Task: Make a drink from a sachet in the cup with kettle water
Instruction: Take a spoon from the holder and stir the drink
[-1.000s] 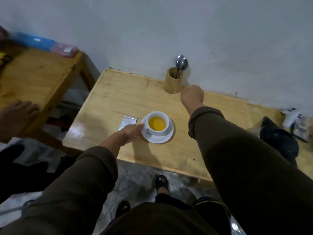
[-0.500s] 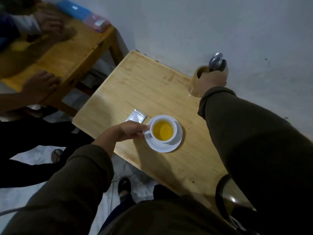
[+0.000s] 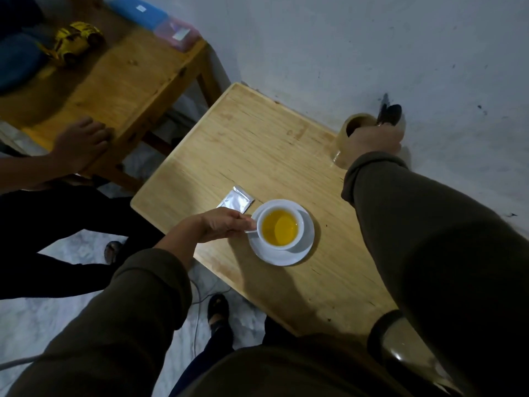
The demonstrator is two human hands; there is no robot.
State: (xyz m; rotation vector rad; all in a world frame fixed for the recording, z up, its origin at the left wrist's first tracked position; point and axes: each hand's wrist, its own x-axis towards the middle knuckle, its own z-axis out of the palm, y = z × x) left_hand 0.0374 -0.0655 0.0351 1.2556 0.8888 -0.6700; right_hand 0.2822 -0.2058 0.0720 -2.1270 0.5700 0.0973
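Note:
A white cup [image 3: 297, 223] full of yellow drink stands on a white saucer [image 3: 289, 255] near the front of the light wooden table [image 3: 257, 144]. My left hand [image 3: 221, 226] pinches the cup's handle. A silver sachet [image 3: 235, 201] lies flat just beyond that hand. My right hand [image 3: 375, 140] reaches to the wooden holder [image 3: 343, 144] by the wall and closes around the spoon handles; the spoon bowls [image 3: 390, 113] stick up above my fingers.
A darker wooden table [image 3: 114, 81] stands to the left with a yellow toy car [image 3: 73, 43] and blue and pink boxes [image 3: 154, 20]. Another person's hand [image 3: 81, 143] rests on its edge. A dark round object [image 3: 400, 351] sits at the lower right.
My right hand has gone from beside the holder to gripping the spoons in it. The view has swung closer and leftward. My left hand stays on the cup handle.

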